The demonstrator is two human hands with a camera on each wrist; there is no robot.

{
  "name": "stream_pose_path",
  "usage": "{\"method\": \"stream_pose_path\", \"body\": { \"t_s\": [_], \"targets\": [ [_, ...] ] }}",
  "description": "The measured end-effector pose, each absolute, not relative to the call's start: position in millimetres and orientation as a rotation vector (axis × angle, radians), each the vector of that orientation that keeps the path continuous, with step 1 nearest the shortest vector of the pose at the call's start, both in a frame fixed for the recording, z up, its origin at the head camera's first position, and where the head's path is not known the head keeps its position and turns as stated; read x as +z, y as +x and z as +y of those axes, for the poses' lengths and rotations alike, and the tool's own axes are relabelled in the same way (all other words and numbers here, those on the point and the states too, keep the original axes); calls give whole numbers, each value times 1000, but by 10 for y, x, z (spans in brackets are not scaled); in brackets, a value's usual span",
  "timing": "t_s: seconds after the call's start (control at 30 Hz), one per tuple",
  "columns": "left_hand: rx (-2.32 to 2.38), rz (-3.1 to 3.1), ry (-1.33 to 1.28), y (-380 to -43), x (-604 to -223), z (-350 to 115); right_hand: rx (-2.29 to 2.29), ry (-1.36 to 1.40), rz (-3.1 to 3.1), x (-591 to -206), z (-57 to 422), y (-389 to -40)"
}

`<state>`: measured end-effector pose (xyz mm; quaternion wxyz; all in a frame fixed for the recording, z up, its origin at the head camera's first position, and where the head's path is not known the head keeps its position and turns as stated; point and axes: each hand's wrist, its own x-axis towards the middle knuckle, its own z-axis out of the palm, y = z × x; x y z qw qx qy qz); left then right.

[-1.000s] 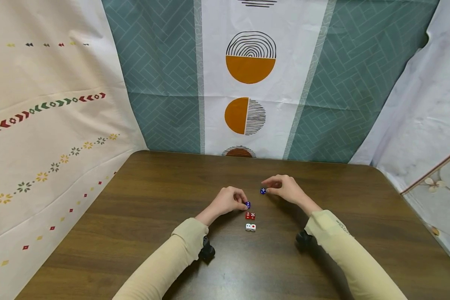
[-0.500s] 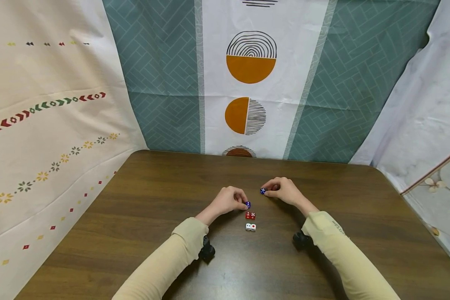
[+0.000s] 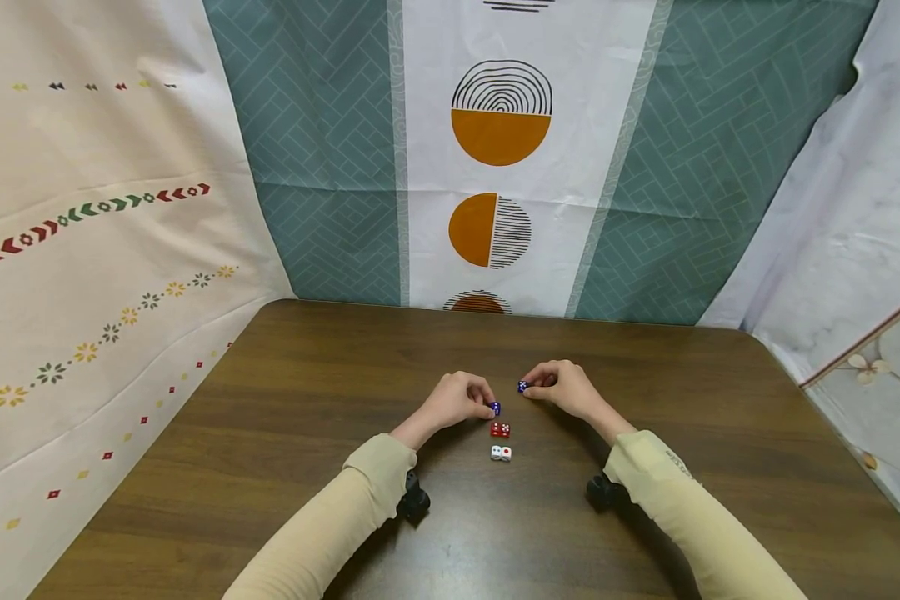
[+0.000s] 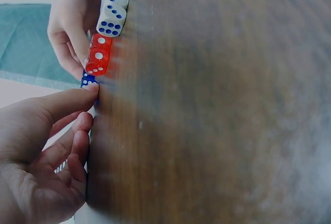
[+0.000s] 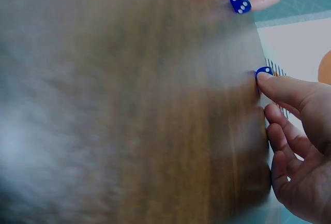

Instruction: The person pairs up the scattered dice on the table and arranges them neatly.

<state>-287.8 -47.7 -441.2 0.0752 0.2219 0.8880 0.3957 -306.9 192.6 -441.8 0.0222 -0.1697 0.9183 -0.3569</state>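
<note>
My left hand (image 3: pixel 452 400) has thumb and fingertips on a blue die (image 3: pixel 496 408) with white pips, pinching its left side. Farther back and to the right, a second blue die (image 3: pixel 522 387) is pinched between thumb and fingers of my right hand (image 3: pixel 570 390); the thumb hides much of it in the right wrist view. A small gap separates the two blue dice. Nearer to me lies a pair of red dice (image 3: pixel 500 430) side by side, and closer still a pair of white dice (image 3: pixel 501 453). The left wrist view shows the white dice (image 4: pixel 113 14) with blue pips.
All the dice are on a brown wooden table (image 3: pixel 330 358) with rounded far corners. A patterned green and white cloth (image 3: pixel 330 167) hangs behind it. Pale cloths stand along the left and right sides. A black wrist camera (image 3: pixel 413 500) sits under the left cuff.
My right hand has closed its fingers on the farther blue die and brought it slightly left and toward me. The left hand and the red and white dice have stayed in place.
</note>
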Motion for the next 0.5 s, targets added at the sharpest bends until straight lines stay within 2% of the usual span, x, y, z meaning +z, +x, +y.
{"method": "stream_pose_path", "body": {
  "t_s": [0.5],
  "targets": [
    [1174, 2693, 665, -2891, -4427, -468, -1164, -528, 2791, -4414, 1756, -2854]
  ]
}}
